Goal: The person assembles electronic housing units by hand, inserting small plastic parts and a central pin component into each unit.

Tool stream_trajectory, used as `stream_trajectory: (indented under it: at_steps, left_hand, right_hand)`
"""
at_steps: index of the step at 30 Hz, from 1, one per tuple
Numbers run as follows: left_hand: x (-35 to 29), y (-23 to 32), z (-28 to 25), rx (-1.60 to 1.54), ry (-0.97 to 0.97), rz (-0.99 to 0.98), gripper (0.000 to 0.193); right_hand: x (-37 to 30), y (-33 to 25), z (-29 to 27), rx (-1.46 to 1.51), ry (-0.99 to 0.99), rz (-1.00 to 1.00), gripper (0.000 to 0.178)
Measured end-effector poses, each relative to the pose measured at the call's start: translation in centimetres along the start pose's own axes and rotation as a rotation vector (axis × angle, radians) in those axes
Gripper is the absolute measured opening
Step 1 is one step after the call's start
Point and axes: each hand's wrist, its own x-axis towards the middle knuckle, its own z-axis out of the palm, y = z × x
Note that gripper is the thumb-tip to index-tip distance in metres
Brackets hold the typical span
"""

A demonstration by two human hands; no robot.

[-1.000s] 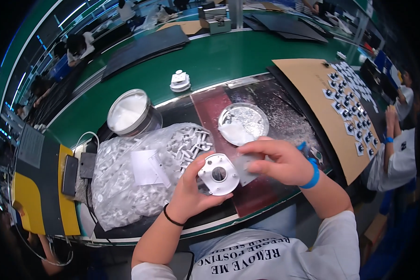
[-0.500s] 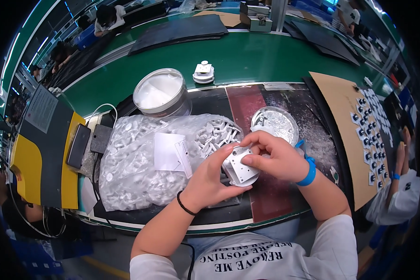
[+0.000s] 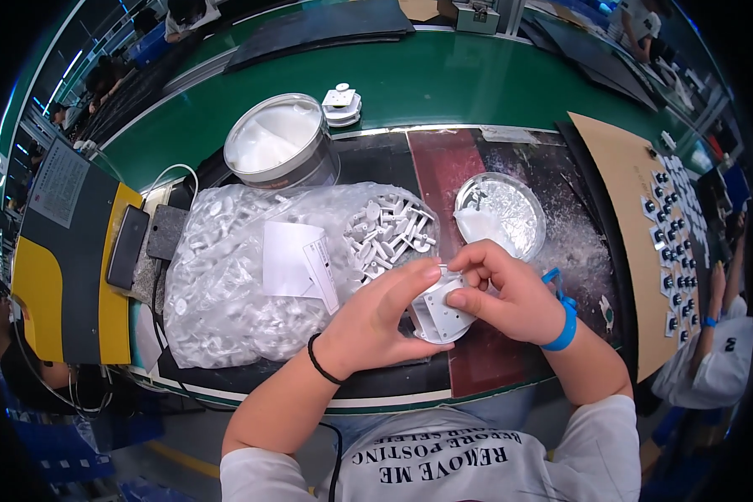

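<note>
Over the front of the bench, my left hand (image 3: 375, 322) is wrapped round the side of a white plastic housing (image 3: 446, 316) with a flat plate dotted with small holes. My right hand (image 3: 510, 293) presses its thumb on that plate, its other fingers curled at the upper edge. Whether a small piece sits between those fingertips is hidden. Left of the hands lies a clear plastic bag (image 3: 217, 293), its mouth showing loose white plastic parts (image 3: 391, 232). Beyond my right hand rests a shallow round silvery dish (image 3: 523, 216) with a white lump in it.
A round tub (image 3: 297, 171) with whitish contents stands behind the bag. Another white assembly (image 3: 341, 106) sits on the green bench. At left is a yellow and black machine (image 3: 67, 259) beside a dark phone (image 3: 128, 247). Cardboard (image 3: 619, 209) at right carries rows of small parts; a co-worker's arm (image 3: 711, 309) is beyond.
The view has shifted slightly. My right fingers have moved a little along the housing's upper edge, and the housing has turned slightly in my hands.
</note>
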Motion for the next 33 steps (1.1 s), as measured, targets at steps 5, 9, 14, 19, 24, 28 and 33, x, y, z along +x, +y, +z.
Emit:
stream_trajectory:
  at_steps: [5,9,14,19,24,28,33]
  left_hand:
    - [0.2,0.2,0.0,-0.025,0.003,0.013,0.088]
    - [0.0,0.2,0.1,0.005,0.013,0.008,0.086]
    - [0.0,0.4,0.1,0.025,-0.009,0.005,0.084]
    - [0.4,0.5,0.1,-0.002,-0.017,0.018,0.080]
    - [1.0,1.3,-0.6,0.054,-0.039,-0.024,0.057]
    - [0.7,1.5,-1.6,-0.065,0.097,-0.044,0.056]
    - [-0.2,1.1,-2.6,-0.276,0.392,-0.072,0.069]
  right_hand:
    - [-0.1,0.4,0.6,0.109,0.064,-0.034,0.028]
    - [-0.1,0.2,0.4,0.065,0.074,-0.035,0.027]
    - [-0.3,-0.1,0.4,-0.051,0.055,-0.051,0.028]
    - [-0.2,0.3,0.3,0.007,0.053,-0.029,0.029]
    - [-0.3,1.1,1.0,0.020,0.242,-0.146,0.027]
    - [-0.1,1.3,0.5,0.098,0.271,-0.233,0.020]
    - [1.6,2.8,0.9,-0.739,0.258,-0.512,0.015]
